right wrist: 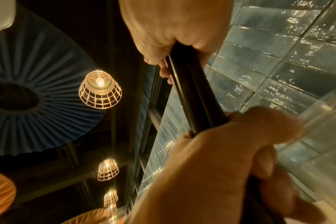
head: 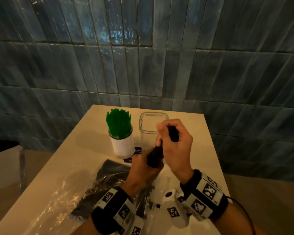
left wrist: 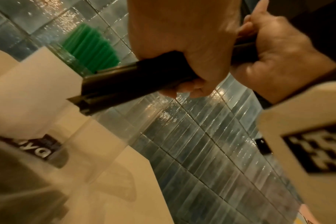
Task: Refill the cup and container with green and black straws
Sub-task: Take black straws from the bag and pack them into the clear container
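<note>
A bundle of black straws (head: 157,152) is tilted above the table, and both hands hold it. My left hand (head: 141,167) grips its lower end and my right hand (head: 176,141) grips its upper end. The left wrist view shows my left hand (left wrist: 184,45) wrapped round the black straws (left wrist: 115,84), whose cut ends stick out. In the right wrist view, my right hand (right wrist: 169,30) clasps the black straws (right wrist: 194,94). A white cup (head: 121,145) packed with green straws (head: 119,122) stands at the back left. Just behind my right hand stands a clear container (head: 146,123), which looks empty.
A crinkled clear plastic bag (head: 61,194) with more black straws (head: 109,173) lies on the near left of the white table (head: 210,158). A small purple card (head: 137,150) lies by the cup. A blue tiled wall (head: 143,65) rises behind the table.
</note>
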### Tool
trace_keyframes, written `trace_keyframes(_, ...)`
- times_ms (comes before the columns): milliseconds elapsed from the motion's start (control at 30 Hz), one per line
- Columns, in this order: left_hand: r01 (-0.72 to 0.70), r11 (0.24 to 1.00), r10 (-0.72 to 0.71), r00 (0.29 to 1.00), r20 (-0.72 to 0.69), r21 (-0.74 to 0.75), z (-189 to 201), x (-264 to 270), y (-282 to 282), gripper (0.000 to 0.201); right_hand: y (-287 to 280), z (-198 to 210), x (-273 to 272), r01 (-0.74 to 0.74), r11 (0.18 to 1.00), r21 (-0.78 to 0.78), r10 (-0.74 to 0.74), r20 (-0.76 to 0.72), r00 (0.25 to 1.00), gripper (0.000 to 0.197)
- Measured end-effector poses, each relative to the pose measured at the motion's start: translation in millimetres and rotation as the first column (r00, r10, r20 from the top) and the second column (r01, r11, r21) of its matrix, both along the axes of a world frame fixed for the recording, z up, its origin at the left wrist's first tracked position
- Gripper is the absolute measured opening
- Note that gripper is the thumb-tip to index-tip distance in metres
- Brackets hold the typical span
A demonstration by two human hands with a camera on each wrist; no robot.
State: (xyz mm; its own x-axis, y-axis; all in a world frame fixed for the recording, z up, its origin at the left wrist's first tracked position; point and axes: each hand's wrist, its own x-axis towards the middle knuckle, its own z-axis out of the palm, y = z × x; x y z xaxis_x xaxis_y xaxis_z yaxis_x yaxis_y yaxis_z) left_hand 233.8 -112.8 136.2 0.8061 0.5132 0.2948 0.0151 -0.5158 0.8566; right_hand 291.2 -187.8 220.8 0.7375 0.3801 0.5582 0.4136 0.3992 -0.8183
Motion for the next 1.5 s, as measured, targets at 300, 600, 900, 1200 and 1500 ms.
trace_keyframes(300,-0.134,0.976,0.158,0.978,-0.133,0.172,15,31,45,0.085,14,82,91,0.283,0.904,0.321,-0.295,-0.013,0.956,0.021)
trace_keyframes(600,-0.092,0.961,0.171,0.938,-0.301,0.259,-2,37,42,0.088,71,-42,118,0.265,0.899,-0.349,-0.223,0.157,0.962,0.027)
trace_keyframes(900,0.096,0.993,0.003,0.552,-0.834,0.066,-80,-47,-17,0.112,62,-75,119,0.412,0.585,-0.699,0.004,0.51,0.86,0.043)
trace_keyframes(1200,-0.001,0.997,0.065,0.576,-0.815,0.079,-101,-67,-3,0.052,12,-69,75,0.403,0.812,-0.422,-0.223,0.415,0.882,0.017)
trace_keyframes(1500,-0.145,0.988,0.151,0.81,-0.567,0.055,-96,-73,14,0.017,-37,-180,-20,-0.054,0.268,-0.962,0.442,0.073,0.894,0.036)
